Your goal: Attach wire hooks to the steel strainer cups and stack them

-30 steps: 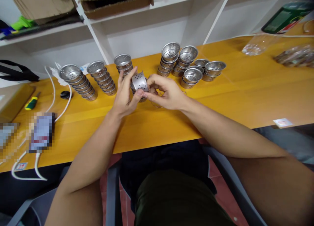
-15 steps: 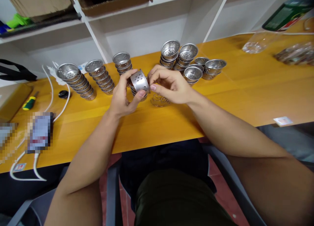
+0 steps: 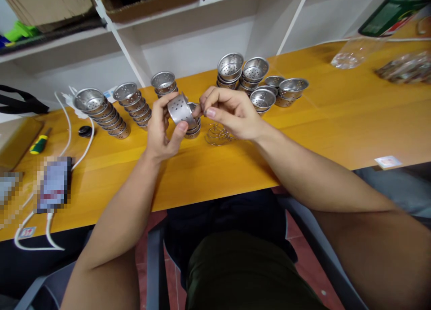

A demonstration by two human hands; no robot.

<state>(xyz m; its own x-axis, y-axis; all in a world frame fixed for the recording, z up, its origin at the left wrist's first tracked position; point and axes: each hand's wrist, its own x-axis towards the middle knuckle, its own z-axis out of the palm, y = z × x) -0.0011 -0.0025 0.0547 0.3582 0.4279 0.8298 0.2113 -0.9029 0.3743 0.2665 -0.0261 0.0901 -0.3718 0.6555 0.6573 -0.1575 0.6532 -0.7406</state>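
- A person seated at the front edge of a wooden surface (image 3: 208,180) grips a perforated metal cup (image 3: 180,109) in the left hand (image 3: 158,133), thumb and fingers curled around its wall.
- The cup is tipped on its side, raised over the middle of the surface between front and back edges.
- The right hand (image 3: 237,112) is at the cup's right side, thumb and fingertips drawn narrowly together; whether they pinch anything cannot be told.
- Just beyond the held cup, a short stack of similar cups (image 3: 193,133) stands partly hidden.
- Thin wire pieces (image 3: 218,135) lie loosely on the surface below the right hand.
- Toward the back edge, three stacks of cups (image 3: 126,94) stand to the left and a cluster of stacked cups (image 3: 257,70) to the right.
- Near the left end are a green-and-yellow screwdriver (image 3: 39,145) and a pixelated device (image 3: 54,184) on a white cable (image 3: 50,222).
- A clear bottle with a green label (image 3: 392,16) lies near the back right corner.
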